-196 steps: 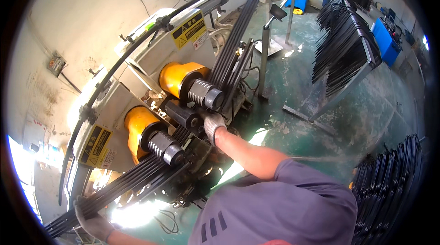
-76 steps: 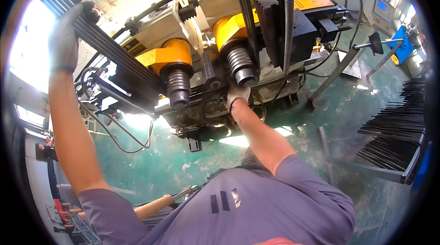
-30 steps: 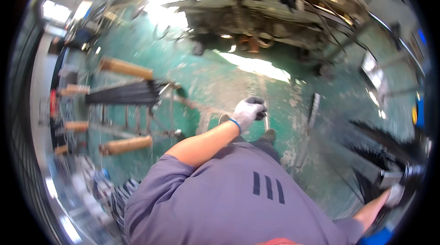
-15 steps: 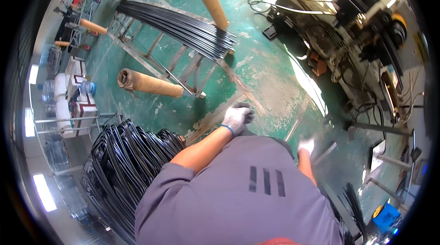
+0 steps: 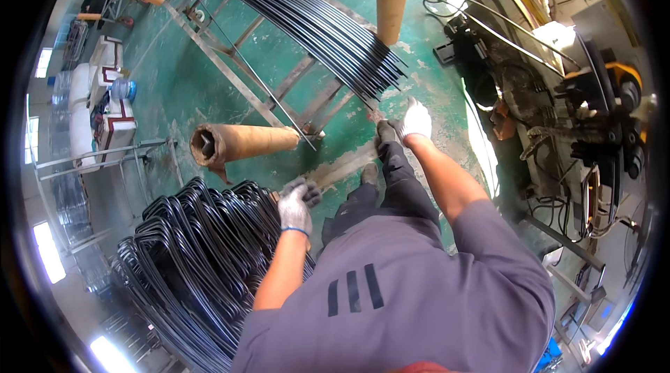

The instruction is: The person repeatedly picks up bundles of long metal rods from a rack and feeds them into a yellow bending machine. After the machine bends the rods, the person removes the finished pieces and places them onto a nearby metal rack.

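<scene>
My left hand (image 5: 297, 204), in a white glove with grey fingers, hovers beside a big stack of bent black tubes (image 5: 199, 240) at the lower left. Its fingers are loosely curled and apart, with nothing visible in them. Ahead and to the right, my right hand (image 5: 414, 122) reaches out in a similar glove, fingers mostly stretched, and appears empty. It is nearest to the ends of a bundle of long, straight black rods (image 5: 300, 17), apart from them in the picture. The rods lie across a metal rack (image 5: 234, 80).
Brown cardboard-like tubes cover the rack's posts: one tube (image 5: 251, 143) at the near left, another tube (image 5: 393, 3) at the far end. Machinery with cables (image 5: 516, 80) stands along the right. White boxes (image 5: 112, 108) sit on the left. The green floor (image 5: 349, 136) is worn.
I have stepped and turned, so the rack and rods appear closer. My right hand has swung from my side to forward near the rod ends; my left hand has shifted left toward the bent tubes.
</scene>
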A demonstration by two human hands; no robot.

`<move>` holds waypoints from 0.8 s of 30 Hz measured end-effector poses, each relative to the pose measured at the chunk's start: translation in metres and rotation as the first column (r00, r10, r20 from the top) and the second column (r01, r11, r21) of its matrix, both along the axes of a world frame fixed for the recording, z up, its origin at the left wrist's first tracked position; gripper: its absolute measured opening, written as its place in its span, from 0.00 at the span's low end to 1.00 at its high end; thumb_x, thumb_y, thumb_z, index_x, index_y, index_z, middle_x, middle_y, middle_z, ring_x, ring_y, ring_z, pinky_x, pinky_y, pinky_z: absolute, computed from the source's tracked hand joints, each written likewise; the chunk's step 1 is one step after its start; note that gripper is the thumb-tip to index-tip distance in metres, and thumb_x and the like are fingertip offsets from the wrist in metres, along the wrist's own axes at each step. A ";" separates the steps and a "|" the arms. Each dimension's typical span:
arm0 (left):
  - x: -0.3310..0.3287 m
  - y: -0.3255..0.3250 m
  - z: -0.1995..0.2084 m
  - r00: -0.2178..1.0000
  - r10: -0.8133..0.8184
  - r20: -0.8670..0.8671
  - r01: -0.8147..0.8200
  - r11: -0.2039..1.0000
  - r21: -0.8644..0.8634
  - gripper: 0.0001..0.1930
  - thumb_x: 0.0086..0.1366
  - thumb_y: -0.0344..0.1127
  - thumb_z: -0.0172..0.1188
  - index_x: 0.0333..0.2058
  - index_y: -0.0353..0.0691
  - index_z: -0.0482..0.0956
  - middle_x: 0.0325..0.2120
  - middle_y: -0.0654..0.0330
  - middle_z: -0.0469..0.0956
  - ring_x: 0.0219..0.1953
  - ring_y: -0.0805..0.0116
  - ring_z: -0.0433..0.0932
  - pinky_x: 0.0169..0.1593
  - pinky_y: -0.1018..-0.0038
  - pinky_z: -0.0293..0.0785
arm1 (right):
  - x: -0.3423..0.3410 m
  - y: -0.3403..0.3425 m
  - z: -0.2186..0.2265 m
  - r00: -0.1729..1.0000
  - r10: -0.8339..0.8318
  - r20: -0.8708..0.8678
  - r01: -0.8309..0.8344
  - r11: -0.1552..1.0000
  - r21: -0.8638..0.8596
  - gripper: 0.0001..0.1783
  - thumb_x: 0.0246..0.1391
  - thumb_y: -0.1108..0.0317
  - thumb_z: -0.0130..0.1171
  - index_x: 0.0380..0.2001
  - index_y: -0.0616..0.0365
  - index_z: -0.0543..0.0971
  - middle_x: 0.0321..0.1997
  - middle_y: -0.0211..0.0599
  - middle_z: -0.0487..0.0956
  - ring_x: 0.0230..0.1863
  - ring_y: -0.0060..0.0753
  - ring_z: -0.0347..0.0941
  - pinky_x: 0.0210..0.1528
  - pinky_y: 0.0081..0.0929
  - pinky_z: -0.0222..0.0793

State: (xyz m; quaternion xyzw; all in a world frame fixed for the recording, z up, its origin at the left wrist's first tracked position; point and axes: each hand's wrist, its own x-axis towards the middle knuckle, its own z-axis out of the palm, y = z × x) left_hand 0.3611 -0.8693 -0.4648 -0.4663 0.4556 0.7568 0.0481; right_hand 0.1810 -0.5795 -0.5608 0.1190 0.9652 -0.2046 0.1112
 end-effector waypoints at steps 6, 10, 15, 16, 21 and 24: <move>0.035 0.029 0.004 0.991 0.037 0.130 -0.052 0.993 0.109 0.16 0.63 0.25 0.54 0.50 0.34 0.69 0.36 0.45 0.79 0.35 0.52 0.81 0.37 0.60 0.81 | -0.109 -0.053 -0.045 0.992 0.125 0.002 -0.124 0.986 0.108 0.57 0.35 0.42 0.75 0.63 0.62 0.62 0.59 0.49 0.70 0.61 0.49 0.66 0.61 0.41 0.63; 0.025 0.023 0.018 0.945 0.243 0.220 -0.247 0.969 -0.013 0.15 0.62 0.24 0.56 0.48 0.35 0.72 0.37 0.45 0.78 0.34 0.51 0.80 0.37 0.58 0.81 | -0.155 -0.081 -0.068 0.997 0.064 0.054 -0.077 0.949 0.305 0.60 0.32 0.37 0.74 0.63 0.62 0.62 0.58 0.47 0.70 0.61 0.48 0.65 0.62 0.41 0.62; -0.035 0.018 0.022 0.950 0.298 0.092 -0.294 0.954 -0.059 0.13 0.65 0.32 0.57 0.47 0.36 0.73 0.35 0.47 0.78 0.34 0.52 0.79 0.36 0.61 0.77 | -0.168 -0.080 -0.078 0.966 0.084 0.243 -0.151 0.950 0.274 0.49 0.35 0.36 0.72 0.54 0.59 0.70 0.52 0.45 0.74 0.56 0.45 0.70 0.58 0.38 0.68; -0.052 0.020 0.021 0.955 0.274 0.109 -0.265 0.960 -0.088 0.14 0.64 0.33 0.58 0.48 0.36 0.72 0.35 0.46 0.77 0.34 0.51 0.79 0.38 0.61 0.77 | -0.169 -0.077 -0.081 0.959 0.112 0.260 -0.177 0.954 0.241 0.46 0.36 0.38 0.73 0.51 0.59 0.72 0.52 0.46 0.75 0.55 0.46 0.72 0.57 0.38 0.70; -0.132 0.032 0.027 0.984 0.178 0.019 -0.178 0.984 -0.009 0.16 0.65 0.27 0.55 0.51 0.32 0.70 0.38 0.47 0.78 0.36 0.58 0.79 0.43 0.64 0.79 | -0.175 -0.067 -0.097 0.921 0.289 0.261 -0.323 0.941 0.097 0.24 0.47 0.49 0.69 0.39 0.56 0.80 0.42 0.48 0.83 0.46 0.49 0.81 0.47 0.41 0.77; -0.152 0.042 0.036 0.989 0.140 -0.055 -0.144 0.987 -0.073 0.16 0.65 0.26 0.54 0.52 0.31 0.70 0.39 0.48 0.78 0.36 0.60 0.80 0.43 0.67 0.79 | -0.191 -0.059 -0.086 0.847 0.368 0.384 -0.401 0.916 0.006 0.21 0.50 0.49 0.66 0.38 0.55 0.82 0.41 0.48 0.83 0.44 0.50 0.81 0.47 0.43 0.77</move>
